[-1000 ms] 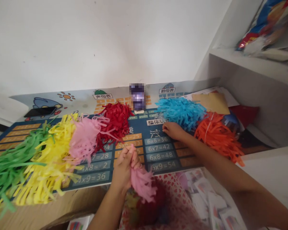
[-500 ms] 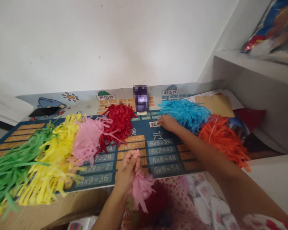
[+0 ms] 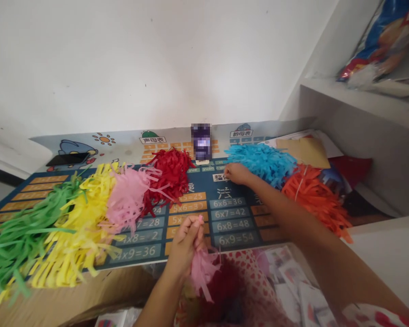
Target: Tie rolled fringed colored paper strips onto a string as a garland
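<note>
My left hand (image 3: pixel 189 240) is closed around the top of a small pink tassel (image 3: pixel 204 274), whose strips hang down below the fist over the table's front edge. A short pink end pokes up past the thumb. My right hand (image 3: pixel 237 175) reaches forward to the left front side of a blue fringed bundle (image 3: pixel 264 159). Its fingers are curled closed over the printed mat; what they pinch, if anything, is hidden or too small to see. A pink fringed bundle (image 3: pixel 131 193) lies left of my left hand, beside a red one (image 3: pixel 172 170).
Yellow (image 3: pixel 82 222) and green fringed bundles (image 3: pixel 30 240) lie at the left, an orange one (image 3: pixel 316 200) at the right. A pixelated phone (image 3: pixel 202 141) stands against the wall; a dark phone (image 3: pixel 68 159) lies at the left. Envelopes (image 3: pixel 306 150) sit under a shelf (image 3: pixel 357 102).
The view has shifted slightly. Both hands keep nearly the same places, the left still with the pink tassel and the right still beside the blue bundle.
</note>
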`<state>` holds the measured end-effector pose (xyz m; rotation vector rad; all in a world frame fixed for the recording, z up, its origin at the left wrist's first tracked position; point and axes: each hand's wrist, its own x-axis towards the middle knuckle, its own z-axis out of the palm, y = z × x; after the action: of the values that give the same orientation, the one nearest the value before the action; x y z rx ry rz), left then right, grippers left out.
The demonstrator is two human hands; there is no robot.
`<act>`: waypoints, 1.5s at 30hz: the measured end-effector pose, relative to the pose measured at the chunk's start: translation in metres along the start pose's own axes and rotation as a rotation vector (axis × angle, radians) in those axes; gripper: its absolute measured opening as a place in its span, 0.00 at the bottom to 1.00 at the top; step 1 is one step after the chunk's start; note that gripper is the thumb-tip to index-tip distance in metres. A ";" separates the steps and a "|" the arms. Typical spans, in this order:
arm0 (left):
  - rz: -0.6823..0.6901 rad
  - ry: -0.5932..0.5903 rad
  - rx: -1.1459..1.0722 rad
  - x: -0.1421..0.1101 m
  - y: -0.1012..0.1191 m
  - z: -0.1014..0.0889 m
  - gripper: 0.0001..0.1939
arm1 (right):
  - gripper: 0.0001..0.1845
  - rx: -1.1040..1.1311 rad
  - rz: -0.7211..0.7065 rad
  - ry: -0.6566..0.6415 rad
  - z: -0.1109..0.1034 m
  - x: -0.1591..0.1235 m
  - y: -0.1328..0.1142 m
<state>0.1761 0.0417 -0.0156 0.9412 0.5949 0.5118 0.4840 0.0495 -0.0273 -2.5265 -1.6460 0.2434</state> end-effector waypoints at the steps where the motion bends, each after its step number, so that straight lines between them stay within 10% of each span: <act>1: 0.000 0.004 0.004 -0.001 0.000 0.000 0.19 | 0.10 0.017 0.001 0.018 0.001 -0.001 0.000; 11: -0.007 -0.033 0.000 -0.002 -0.003 -0.001 0.18 | 0.12 0.121 -0.061 0.045 0.005 0.001 -0.009; 24: 0.004 0.003 0.052 -0.004 -0.003 -0.016 0.17 | 0.16 0.055 0.022 0.073 0.008 0.070 -0.019; 45: -0.005 -0.024 0.090 0.003 -0.005 -0.009 0.18 | 0.14 -0.044 0.076 -0.180 -0.014 0.062 -0.020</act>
<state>0.1727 0.0463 -0.0247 1.0294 0.6025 0.4716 0.4929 0.1141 -0.0143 -2.6730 -1.6330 0.4592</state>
